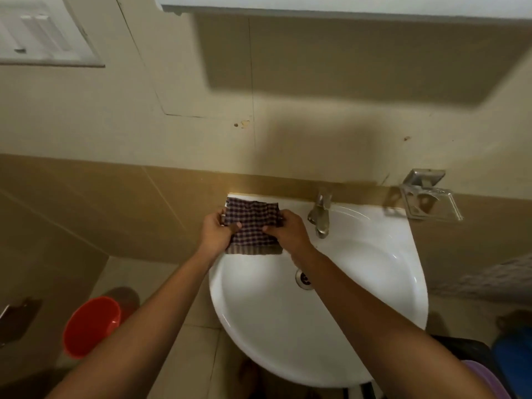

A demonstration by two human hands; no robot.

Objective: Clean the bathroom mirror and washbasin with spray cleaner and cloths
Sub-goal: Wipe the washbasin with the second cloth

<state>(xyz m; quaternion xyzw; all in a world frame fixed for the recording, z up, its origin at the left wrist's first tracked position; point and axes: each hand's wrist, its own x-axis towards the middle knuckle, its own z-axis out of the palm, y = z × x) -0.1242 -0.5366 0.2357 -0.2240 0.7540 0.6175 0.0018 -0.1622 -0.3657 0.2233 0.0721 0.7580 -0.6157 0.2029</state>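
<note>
A: Where is the dark checked fabric cloth (252,226) sitting?

B: It is lying spread over the back left rim of the white ceramic washbasin (359,283), left of the metal tap (320,216).

A: What are the 2 hands doing?

B: The left hand (216,233) and right hand (288,231) are each pinching it, fingers curling round its side edges.

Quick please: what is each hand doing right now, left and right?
Left hand: grips the left edge of the cloth.
Right hand: grips the cloth's right edge.
</note>
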